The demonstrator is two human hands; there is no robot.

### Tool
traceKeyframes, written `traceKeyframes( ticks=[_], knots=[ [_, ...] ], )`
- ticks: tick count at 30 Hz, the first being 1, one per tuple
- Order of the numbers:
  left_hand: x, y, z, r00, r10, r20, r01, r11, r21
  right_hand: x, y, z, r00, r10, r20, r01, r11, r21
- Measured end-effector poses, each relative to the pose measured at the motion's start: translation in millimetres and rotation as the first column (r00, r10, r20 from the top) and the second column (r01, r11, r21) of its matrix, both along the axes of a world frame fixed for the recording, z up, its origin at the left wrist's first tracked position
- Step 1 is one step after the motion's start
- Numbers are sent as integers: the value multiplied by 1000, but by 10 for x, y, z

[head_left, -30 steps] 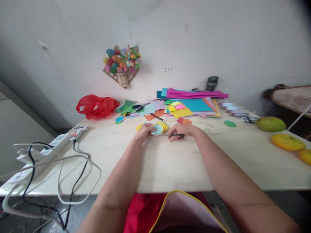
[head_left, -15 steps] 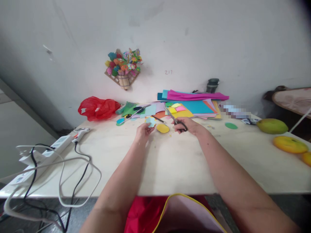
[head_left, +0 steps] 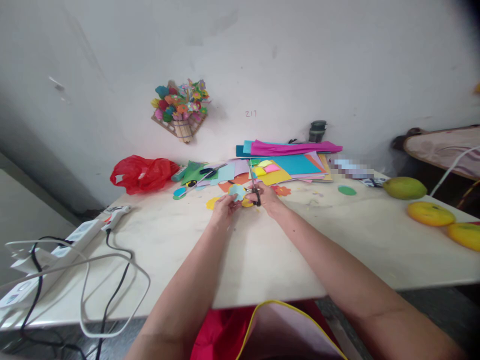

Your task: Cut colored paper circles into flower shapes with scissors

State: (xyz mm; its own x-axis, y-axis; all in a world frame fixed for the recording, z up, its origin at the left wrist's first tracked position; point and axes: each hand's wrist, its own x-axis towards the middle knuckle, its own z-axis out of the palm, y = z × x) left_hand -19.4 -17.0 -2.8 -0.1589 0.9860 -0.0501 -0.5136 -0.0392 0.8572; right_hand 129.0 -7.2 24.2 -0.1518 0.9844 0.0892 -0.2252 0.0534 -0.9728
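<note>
My left hand (head_left: 224,209) pinches a light blue paper piece (head_left: 236,192) with a scalloped edge. My right hand (head_left: 266,197) grips a pair of scissors (head_left: 256,196), blades pointing away from me toward the wall. The scissors are close to the right of the blue piece; whether they touch it I cannot tell. Beneath and between the hands part of a yellow paper piece (head_left: 247,202) shows on the table. Another yellow piece (head_left: 212,203) lies left of my left hand. An orange flower-shaped cutout (head_left: 281,190) rests beyond my right wrist.
Coloured paper sheets (head_left: 296,164) are stacked toward the wall. A second pair of scissors (head_left: 208,172) and a red plastic bag (head_left: 144,175) lie back left. Several yellow-green fruits (head_left: 431,213) sit right. A power strip (head_left: 71,240) with loose cables occupies the left side.
My right hand has moved left with the scissors, close to the blue piece in my left hand. The orange cutout, hidden before, now shows. The view has shifted slightly.
</note>
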Motion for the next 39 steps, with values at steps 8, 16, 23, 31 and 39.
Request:
traceKeyframes(
  ticks=[8, 16, 23, 31, 39],
  knots=[
    [24, 6, -12, 999, -24, -23, 24, 1000, -1, -22, -14, 3, 999, -25, 29, 25, 1000, -11],
    [20, 1, 0, 999, -29, -35, 29, 1000, -5, -21, 2, -1, 1000, -16, 24, 16, 999, -29],
    [22, 17, -24, 999, -32, -40, 32, 999, 8, -29, -8, 5, 1000, -15, 18, 16, 999, -32],
    [47, -9, 1, 998, 0, -64, 2, 1000, 20, -42, -28, 37, 998, -44, 47, 44, 999, -10],
    [53, -13, -3, 993, 32, -118, -25, 998, 65, -62, -28, 63, 993, -92, 74, 99, 991, -91]
  ],
)
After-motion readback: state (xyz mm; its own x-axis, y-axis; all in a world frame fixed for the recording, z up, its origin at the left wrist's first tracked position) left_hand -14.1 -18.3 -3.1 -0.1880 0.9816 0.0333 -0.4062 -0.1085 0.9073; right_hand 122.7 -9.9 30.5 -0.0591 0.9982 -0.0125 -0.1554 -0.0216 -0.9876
